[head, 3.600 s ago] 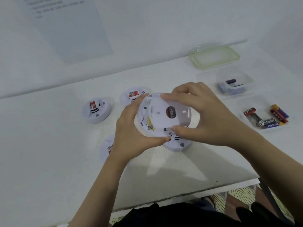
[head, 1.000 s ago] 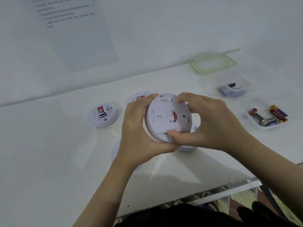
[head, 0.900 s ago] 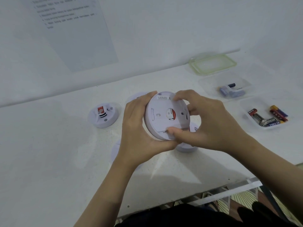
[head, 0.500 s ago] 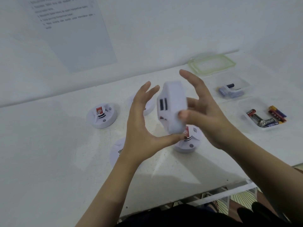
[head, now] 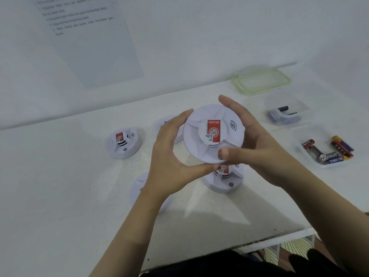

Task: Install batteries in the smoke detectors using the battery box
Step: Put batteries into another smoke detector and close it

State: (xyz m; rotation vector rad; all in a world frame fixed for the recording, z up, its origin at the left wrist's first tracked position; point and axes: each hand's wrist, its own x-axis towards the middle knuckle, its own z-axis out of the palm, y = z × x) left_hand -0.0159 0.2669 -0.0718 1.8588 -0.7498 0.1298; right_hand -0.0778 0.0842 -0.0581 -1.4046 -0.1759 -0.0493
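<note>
1. While both hands keep it raised above the white surface [head: 60,186], the smoke detector [head: 213,136] sits mid-frame with its domed front turned up toward the camera. It has a red label at its centre and curved sound marks at about 2 o'clock on its face.
2. The left hand [head: 169,160] grips the rim from 9 o'clock, fingers curled over the far-left edge and thumb under the near edge.
3. The right hand [head: 259,144] cups the rim from 3 o'clock, fingers reaching up to 12 o'clock and thumb pressing the near face at about 5 o'clock.
4. At 6 o'clock, just below the raised unit, a second detector [head: 225,181] stands front-up on the surface, partly hidden by the hands.
5. A third detector [head: 123,143] stands at 9 o'clock, well apart.
6. A fourth detector [head: 165,123] peeks out behind the left fingers at 10 o'clock.
7. A fifth detector [head: 139,188] lies at 7 o'clock, largely covered by the left forearm.
8. At 3 o'clock, well apart, the clear open battery box [head: 315,134] holds loose batteries [head: 327,154].
9. At 2 o'clock a second clear container [head: 257,104] holds a bluish item [head: 283,116] too blurred to identify.
10. Beyond it, at 1 o'clock, a green-rimmed lid [head: 261,80] lies flat beside the wall.
11. A printed sheet [head: 89,37] hangs on the wall at 11 o'clock, its text unreadable.
</note>
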